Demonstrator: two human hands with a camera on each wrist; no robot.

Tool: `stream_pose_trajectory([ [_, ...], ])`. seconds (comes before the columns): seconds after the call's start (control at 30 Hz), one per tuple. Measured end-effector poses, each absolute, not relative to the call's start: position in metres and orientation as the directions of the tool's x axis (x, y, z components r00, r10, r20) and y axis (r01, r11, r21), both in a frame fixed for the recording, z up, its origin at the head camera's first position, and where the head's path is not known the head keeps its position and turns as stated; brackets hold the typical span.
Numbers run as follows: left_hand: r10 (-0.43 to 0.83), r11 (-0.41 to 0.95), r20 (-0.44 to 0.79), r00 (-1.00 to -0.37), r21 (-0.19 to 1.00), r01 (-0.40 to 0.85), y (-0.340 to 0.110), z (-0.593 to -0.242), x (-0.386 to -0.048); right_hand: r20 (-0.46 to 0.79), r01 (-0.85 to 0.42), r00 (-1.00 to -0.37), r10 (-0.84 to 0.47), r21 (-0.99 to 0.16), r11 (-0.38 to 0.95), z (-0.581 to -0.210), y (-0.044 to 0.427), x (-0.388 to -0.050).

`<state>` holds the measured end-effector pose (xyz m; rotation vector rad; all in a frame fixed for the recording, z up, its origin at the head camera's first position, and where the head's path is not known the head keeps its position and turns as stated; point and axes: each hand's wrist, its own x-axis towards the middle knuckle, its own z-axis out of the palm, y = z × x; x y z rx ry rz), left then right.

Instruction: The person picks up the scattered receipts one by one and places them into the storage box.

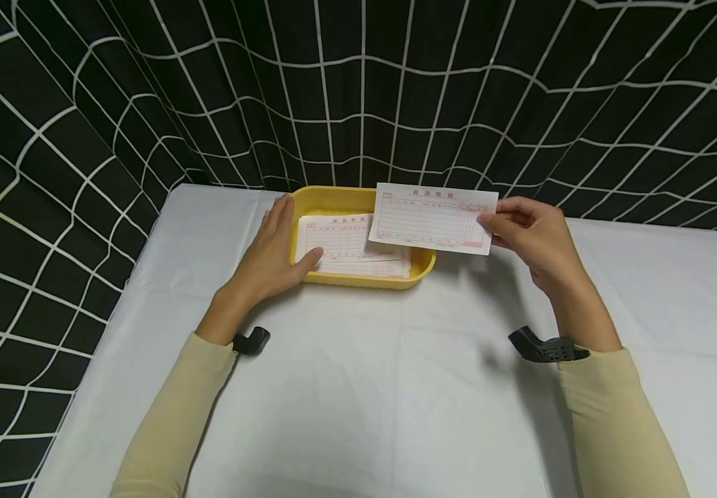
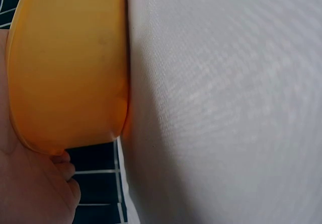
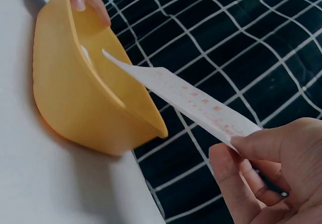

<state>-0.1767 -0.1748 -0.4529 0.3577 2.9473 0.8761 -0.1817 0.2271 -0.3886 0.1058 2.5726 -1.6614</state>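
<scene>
A yellow plastic basket (image 1: 422, 274) stands on the table with printed receipt slips (image 1: 333, 242) inside. My left hand (image 1: 271, 252) holds its left end, the thumb over the near rim and the fingers along the outer side. The left wrist view shows the palm against the basket wall (image 2: 70, 68). Between thumb and fingers, my right hand (image 1: 536, 235) pinches the right end of one white receipt slip (image 1: 433, 218) with red print. That slip is raised, its left part over the basket's right end. In the right wrist view the slip (image 3: 186, 100) slants up from the right hand (image 3: 271, 168).
White cloth (image 1: 396, 387) covers the table. Behind and to the left hangs a black curtain (image 1: 346, 83) with a white grid. Each wrist carries a dark camera mount (image 1: 545, 346).
</scene>
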Motion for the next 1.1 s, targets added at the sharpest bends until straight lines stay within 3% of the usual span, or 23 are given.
stream_pose_trajectory([
  [0.4, 0.242, 0.810, 0.044, -0.969, 0.540, 0.227, -0.178, -0.451, -0.180, -0.120, 0.082, -0.990, -0.072, -0.917, 0.391, -0.391, 0.174, -0.194],
  [0.8, 0.259, 0.808, 0.048, -0.965, 0.536, 0.243, -0.175, -0.455, -0.178, 0.039, -0.081, -0.996, -0.082, -0.793, 0.604, -0.404, 0.144, -0.194],
  [1.1, 0.266, 0.811, 0.047, -0.963, 0.528, 0.250, -0.178, -0.456, -0.179, 0.105, -0.147, -0.989, -0.104, -0.773, 0.617, -0.402, 0.140, -0.193],
])
